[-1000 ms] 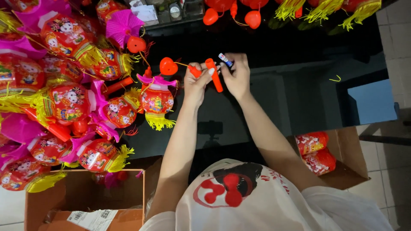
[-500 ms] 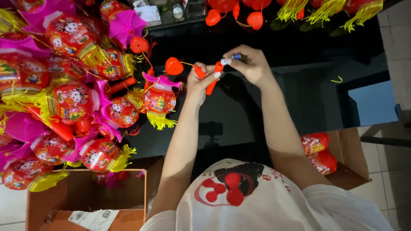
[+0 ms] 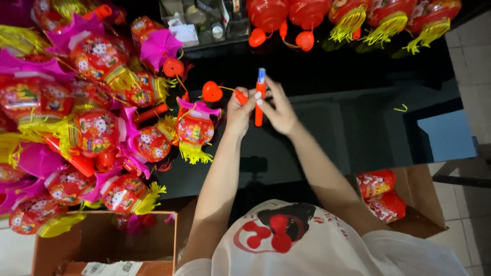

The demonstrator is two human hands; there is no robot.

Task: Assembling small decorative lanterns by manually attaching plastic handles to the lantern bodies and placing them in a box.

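Over a black table (image 3: 358, 128) my right hand (image 3: 276, 110) grips an orange stick handle (image 3: 260, 102) with a blue tip, held nearly upright. My left hand (image 3: 238, 110) pinches a small orange end piece against the stick. From that piece a thin yellow cord leads to a red heart-shaped bulb (image 3: 211, 91). A red lantern with a pink top and yellow tassel (image 3: 195, 129) lies just left of my left wrist.
A heap of red and pink lanterns (image 3: 87, 128) covers the table's left side. More red lanterns with yellow tassels (image 3: 378, 18) line the far edge. A cardboard box (image 3: 102, 245) stands at lower left; another box with red lanterns (image 3: 381, 197) at lower right.
Both hands came together and shifted slightly up. The orange stick turned from slanted to nearly upright, blue tip on top, and the heart bulb stayed to the left.
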